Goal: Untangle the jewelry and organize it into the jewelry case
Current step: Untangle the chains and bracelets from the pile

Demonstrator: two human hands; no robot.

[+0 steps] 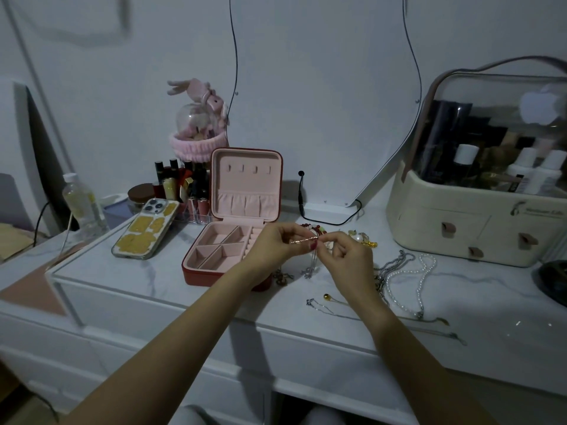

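The red square jewelry case (228, 256) with pink lining lies open on the white marble counter (159, 280), its compartments empty. Left hand (270, 246) and right hand (346, 259) each pinch a thin gold chain (303, 240) above it, grips closed.

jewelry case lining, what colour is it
Pale pink lining inside the jewelry case, red shell outside; seen in the head view.

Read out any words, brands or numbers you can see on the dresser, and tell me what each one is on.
Cosmetic organizer: a printed logo and words on its front, too blurred to read.
Plastic bottle: yellow label, text illegible.
Phone: no readable text.
Jewelry case: no text.
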